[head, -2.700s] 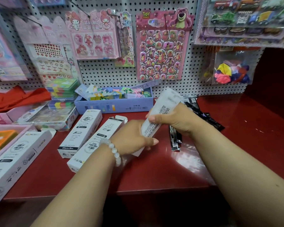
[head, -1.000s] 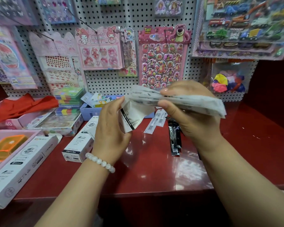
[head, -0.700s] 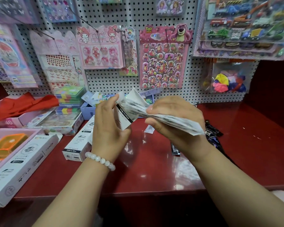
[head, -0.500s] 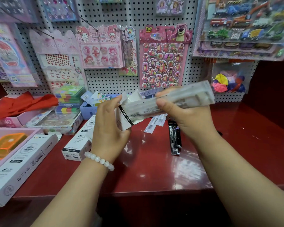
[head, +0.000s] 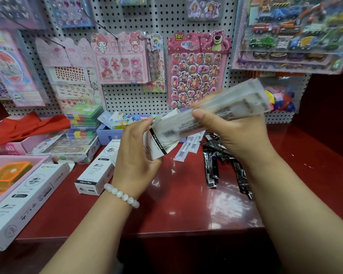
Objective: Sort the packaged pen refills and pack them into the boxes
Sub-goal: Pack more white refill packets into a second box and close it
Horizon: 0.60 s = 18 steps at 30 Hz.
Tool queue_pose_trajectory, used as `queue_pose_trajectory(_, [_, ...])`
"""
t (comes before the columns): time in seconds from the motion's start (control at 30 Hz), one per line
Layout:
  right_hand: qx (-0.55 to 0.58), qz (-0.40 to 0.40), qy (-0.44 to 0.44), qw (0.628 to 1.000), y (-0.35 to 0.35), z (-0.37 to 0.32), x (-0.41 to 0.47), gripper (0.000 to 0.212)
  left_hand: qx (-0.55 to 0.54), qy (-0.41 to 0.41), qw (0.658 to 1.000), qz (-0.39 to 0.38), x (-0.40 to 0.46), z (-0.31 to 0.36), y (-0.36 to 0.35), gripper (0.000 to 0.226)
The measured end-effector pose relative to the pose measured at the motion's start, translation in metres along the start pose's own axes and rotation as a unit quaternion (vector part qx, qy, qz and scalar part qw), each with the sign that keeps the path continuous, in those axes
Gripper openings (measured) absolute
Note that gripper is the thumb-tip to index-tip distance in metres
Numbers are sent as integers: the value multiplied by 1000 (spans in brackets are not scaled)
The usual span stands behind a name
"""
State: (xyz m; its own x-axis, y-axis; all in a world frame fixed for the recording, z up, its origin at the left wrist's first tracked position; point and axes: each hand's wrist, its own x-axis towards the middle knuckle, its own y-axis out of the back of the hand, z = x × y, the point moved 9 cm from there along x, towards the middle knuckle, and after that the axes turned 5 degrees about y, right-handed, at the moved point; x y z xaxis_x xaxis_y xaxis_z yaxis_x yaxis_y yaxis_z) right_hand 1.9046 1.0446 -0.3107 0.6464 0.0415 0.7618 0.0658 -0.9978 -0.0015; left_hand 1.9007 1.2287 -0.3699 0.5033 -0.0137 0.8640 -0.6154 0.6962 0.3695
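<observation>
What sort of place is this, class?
Probably a stationery or toy shop: sticker sheets hang on a pegboard wall, toy-vehicle packs hang beside them, and boxed refills lie on a red counter.

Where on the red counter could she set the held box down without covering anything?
Bare counter lies in front, between the white box on the left and the black refill packs on the right. The far right counter beyond those packs is also bare. It is crowded on the left with boxes, and at the back with the blue tray and white refill packs.
</observation>
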Motion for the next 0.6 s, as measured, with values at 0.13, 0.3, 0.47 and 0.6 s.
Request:
queue_pose_trajectory(0.13, [-1, 5, 23, 1000, 0, -7, 0, 10, -3, 30, 999, 13, 1, -6, 3, 91])
queue_pose_trajectory(0.3, [0, -31, -18, 999, -13, 17, -3, 14, 5, 32, 999, 5, 1, -2, 1, 92])
queue_pose_trajectory(0.47, [-197, -119, -58, 971, -37, 52, -4, 61, -2, 54, 998, -18, 0, 1, -6, 94])
queue_pose_trajectory(0.6, [-138, -90, -36, 986, -32, 46, -1, 49, 10, 71, 997, -22, 0, -3, -7, 97])
